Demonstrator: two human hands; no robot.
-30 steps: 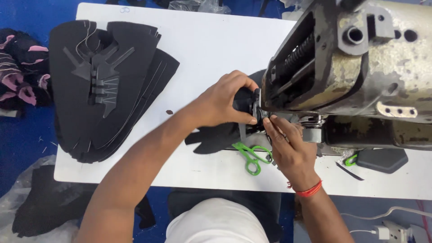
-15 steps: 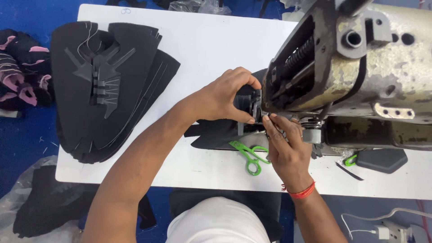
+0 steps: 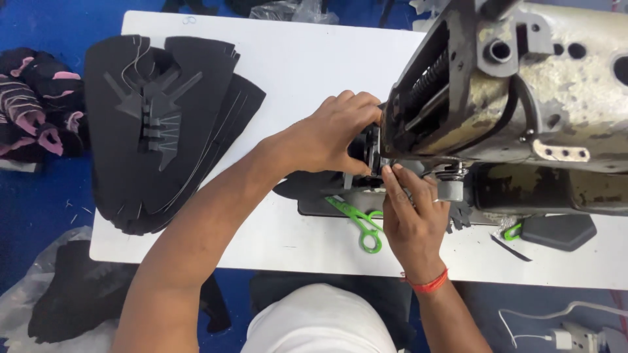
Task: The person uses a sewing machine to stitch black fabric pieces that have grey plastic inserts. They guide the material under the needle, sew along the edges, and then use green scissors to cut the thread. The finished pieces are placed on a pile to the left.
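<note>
My left hand (image 3: 333, 134) reaches across the white table (image 3: 294, 65) and grips a black piece (image 3: 307, 185) at the needle area of a worn grey sewing machine (image 3: 523, 91). My right hand (image 3: 412, 216), with a red band at the wrist, presses its fingertips on the same black piece just under the machine head. Green-handled scissors (image 3: 360, 225) lie on the table right beside my right hand. The needle itself is hidden by my fingers.
A stack of black cut pieces (image 3: 163, 124) lies on the table's left part. Dark and pink fabric (image 3: 33, 111) sits on the blue floor at far left. A black flat piece (image 3: 559, 230) lies at the right, and a white cable (image 3: 543, 327) below.
Both hands stay at the needle area; the view has shifted slightly, and the left hand has closed further in against the machine head.
</note>
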